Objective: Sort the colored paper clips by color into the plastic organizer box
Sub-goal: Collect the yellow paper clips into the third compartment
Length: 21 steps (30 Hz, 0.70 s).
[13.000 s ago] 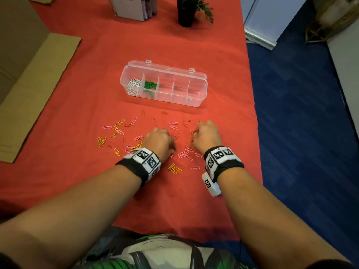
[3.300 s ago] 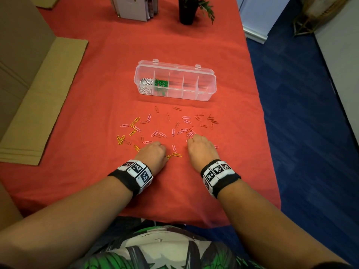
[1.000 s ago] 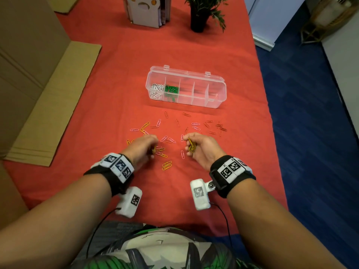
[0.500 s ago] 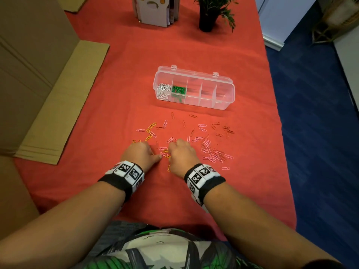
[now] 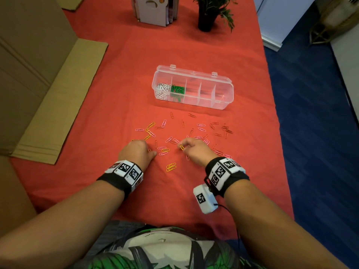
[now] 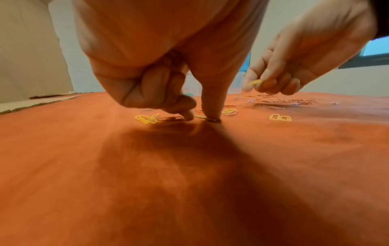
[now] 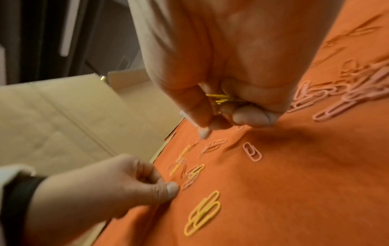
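The person's right hand (image 5: 196,150) is raised slightly off the red cloth (image 5: 97,181), its fingers curled around a small bundle of yellow clips (image 7: 221,98); one yellow clip (image 5: 181,147) projects from between thumb and forefinger on the side toward the other hand. The left hand (image 5: 136,152) is knuckles-up on the cloth, fingers curled under, with thumb tip (image 6: 212,114) and a fingertip pressed down at loose clips; whether it has actually closed on one cannot be told.

Between the two hands lie a few pink and yellow clips (image 5: 164,151). Nearer the person than both grips sits a pair of yellow clips (image 5: 171,167), lying side by side and touching. Beyond the right hand's grip, and to its outer side, spreads a scatter of pink clips (image 5: 201,129) and darker orange-red clips (image 5: 225,130). Beyond the left hand lie further yellow clips (image 5: 150,125) mixed with pink.

The plastic organizer box (image 5: 223,88) stands open, well beyond both grips and past the whole scatter. Its leftmost compartment holds white clips (image 5: 161,91); the next holds green clips (image 5: 177,91); the remaining compartments show no clips.

Each wrist carries a black band with patterned white markers. Flattened cardboard (image 5: 64,94) lies far out from the left hand; a potted plant (image 5: 207,14) and a card holder (image 5: 153,10) stand at the far end of the cloth.
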Motion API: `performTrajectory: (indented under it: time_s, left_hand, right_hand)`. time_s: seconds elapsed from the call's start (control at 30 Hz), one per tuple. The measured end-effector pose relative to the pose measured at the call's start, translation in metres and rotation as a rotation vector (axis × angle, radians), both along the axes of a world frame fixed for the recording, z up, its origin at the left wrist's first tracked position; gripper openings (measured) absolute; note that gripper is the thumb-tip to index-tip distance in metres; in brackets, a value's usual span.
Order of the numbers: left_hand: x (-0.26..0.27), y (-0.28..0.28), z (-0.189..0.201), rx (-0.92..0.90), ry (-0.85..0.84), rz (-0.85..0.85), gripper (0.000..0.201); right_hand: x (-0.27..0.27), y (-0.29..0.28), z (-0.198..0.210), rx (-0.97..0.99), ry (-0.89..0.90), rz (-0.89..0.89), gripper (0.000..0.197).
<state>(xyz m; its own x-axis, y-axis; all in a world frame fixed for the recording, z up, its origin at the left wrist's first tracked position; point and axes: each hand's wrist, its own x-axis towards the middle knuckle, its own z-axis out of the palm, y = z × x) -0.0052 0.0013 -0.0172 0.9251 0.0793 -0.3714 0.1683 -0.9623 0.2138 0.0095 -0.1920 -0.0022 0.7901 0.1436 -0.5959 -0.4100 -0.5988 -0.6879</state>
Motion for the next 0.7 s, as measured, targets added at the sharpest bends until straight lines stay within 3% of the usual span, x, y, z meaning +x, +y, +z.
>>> performTrajectory:
  time_s: [0.17, 0.27, 0.33, 0.43, 0.5, 0.6, 0.7]
  left_hand:
    - [-0.001, -0.008, 0.0, -0.058, 0.047, 0.019, 0.02]
    - [-0.001, -0.014, 0.001, -0.204, 0.084, 0.075, 0.015]
    - [0.002, -0.015, 0.009, -0.513, 0.184, 0.2, 0.018]
    - [0.005, -0.013, 0.02, -1.305, 0.33, 0.602, 0.006]
    - [0.007, -0.01, 0.029, -1.654, 0.422, 0.68, 0.004]
    - [0.01, -0.005, 0.034, -1.846, 0.427, 0.646, 0.01]
    - [0.014, -0.005, 0.032, -1.825, 0.387, 0.706, 0.018]
  right_hand:
    - [-0.007, 0.003, 0.006, 0.408, 0.24, -0.375, 0.014]
    - [-0.014, 0.009, 0.006, 0.519, 0.285, -0.373, 0.022]
    - [-0.017, 0.014, 0.002, 0.348, 0.216, -0.202, 0.022]
    - [-0.023, 0.019, -0.006, -0.06, -0.044, 0.227, 0.015]
    - [-0.032, 0.021, -0.012, -0.236, -0.208, 0.405, 0.022]
    - [-0.041, 0.024, -0.017, -0.396, -0.378, 0.56, 0.03]
    - [-0.047, 0.026, -0.015, -0.49, -0.488, 0.662, 0.024]
